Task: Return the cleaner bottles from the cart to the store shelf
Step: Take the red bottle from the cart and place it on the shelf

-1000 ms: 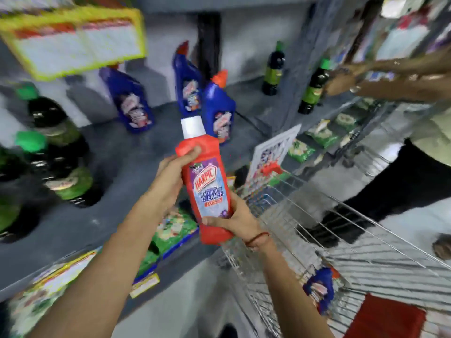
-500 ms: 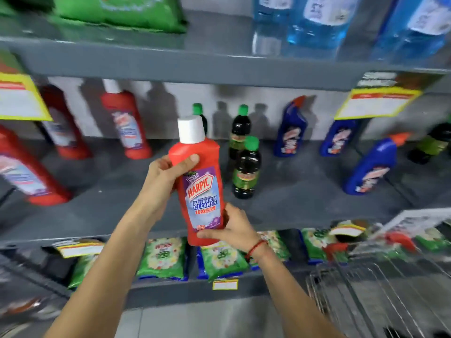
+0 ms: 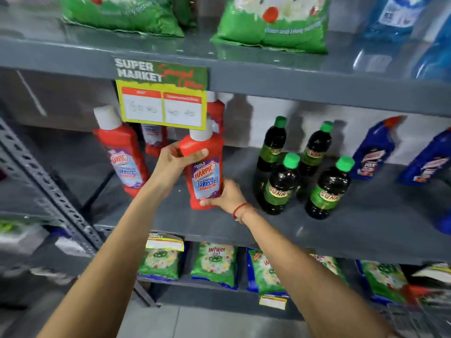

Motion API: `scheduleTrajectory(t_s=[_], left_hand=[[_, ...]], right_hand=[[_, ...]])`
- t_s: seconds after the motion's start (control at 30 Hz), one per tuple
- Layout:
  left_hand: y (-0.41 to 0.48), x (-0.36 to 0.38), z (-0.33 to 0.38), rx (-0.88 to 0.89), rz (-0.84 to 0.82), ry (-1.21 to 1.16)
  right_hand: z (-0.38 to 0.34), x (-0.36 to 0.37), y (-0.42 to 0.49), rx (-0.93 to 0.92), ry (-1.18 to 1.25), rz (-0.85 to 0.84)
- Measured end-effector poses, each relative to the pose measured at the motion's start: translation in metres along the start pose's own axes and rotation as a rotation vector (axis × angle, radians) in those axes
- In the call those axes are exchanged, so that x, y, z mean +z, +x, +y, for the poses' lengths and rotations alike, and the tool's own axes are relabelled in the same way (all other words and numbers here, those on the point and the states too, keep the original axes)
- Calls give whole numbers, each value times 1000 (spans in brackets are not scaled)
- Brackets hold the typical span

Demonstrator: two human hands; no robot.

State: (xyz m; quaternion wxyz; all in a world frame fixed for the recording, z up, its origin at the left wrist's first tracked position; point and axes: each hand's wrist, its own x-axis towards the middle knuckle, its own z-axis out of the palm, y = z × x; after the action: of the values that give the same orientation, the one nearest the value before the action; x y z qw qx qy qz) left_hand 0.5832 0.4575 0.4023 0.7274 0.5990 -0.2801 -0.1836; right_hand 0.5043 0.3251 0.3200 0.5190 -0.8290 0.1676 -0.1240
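Observation:
A red Harpic cleaner bottle [image 3: 206,172] with a white cap stands upright over the grey middle shelf [image 3: 185,223], its base at or just above the surface. My left hand [image 3: 174,163] grips its upper body. My right hand [image 3: 228,195] holds it at the base. To its left stands another red Harpic bottle [image 3: 122,154]. More red bottles [image 3: 153,139] are at the back, partly hidden by a yellow price card [image 3: 162,107]. The cart is out of view.
Several dark bottles with green caps [image 3: 280,185] stand close on the right, with blue angled bottles [image 3: 374,150] beyond them. Green detergent bags fill the top shelf [image 3: 268,23] and the bottom shelf [image 3: 214,264]. A perforated grey upright [image 3: 48,189] slants at left.
The view has swung left and closer to the shelf. Both hands have carried the red bottle forward onto the middle shelf, beside the other red bottles. The cart has left the frame.

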Motion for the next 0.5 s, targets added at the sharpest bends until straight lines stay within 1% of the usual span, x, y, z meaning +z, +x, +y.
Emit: scheduleTrajectory(t_s=[0.23, 0.33, 0.43, 0.47, 0.5], left_hand=[[10, -11, -20, -30, -56, 30], [4, -8, -26, -2, -26, -6], [-10, -5, -39, -9, 114, -61], [-17, -2, -46, -23, 200, -67], [-26, 1, -54, -44, 321, -73]], right_hand=[[13, 19, 9, 30, 12, 36], [17, 16, 5, 43, 6, 27], [25, 4, -13, 68, 5, 62], [29, -3, -23, 68, 2, 92], [34, -12, -36, 68, 5, 122]])
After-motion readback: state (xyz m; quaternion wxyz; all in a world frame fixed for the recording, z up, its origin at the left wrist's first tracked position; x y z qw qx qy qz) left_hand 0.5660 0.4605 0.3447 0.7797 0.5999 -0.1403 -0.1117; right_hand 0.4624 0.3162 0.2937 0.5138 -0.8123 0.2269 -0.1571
